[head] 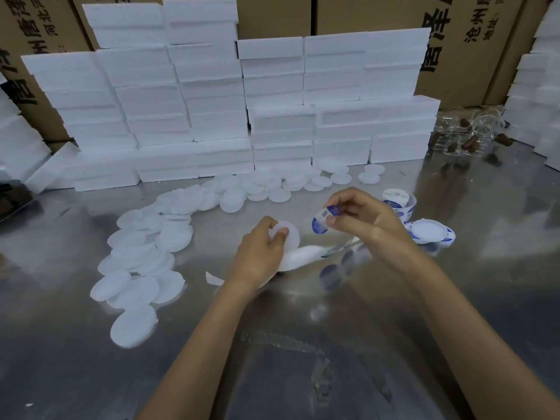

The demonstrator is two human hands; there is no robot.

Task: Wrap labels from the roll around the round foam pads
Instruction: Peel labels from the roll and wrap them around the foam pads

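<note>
A round foam pad [288, 241] is pinched upright in the left hand [263, 253], fingers clamped on its rim, just above the steel bench [303, 344]. Beside it, the right hand [360, 218] pinches a blue-and-white label [325, 218]; its print is too small to read. The label roll [398, 203] stands behind. Loose foam pads [142, 259] lie left.

White round foam pad [288, 239] held upright, face toward camera. Blue-white label [325, 218] peeled, curled, just right of held pad. Label roll [398, 201] farther right. Labelled pad [430, 231] right, below roll. Loose pads [145, 262] heaped left.
</note>
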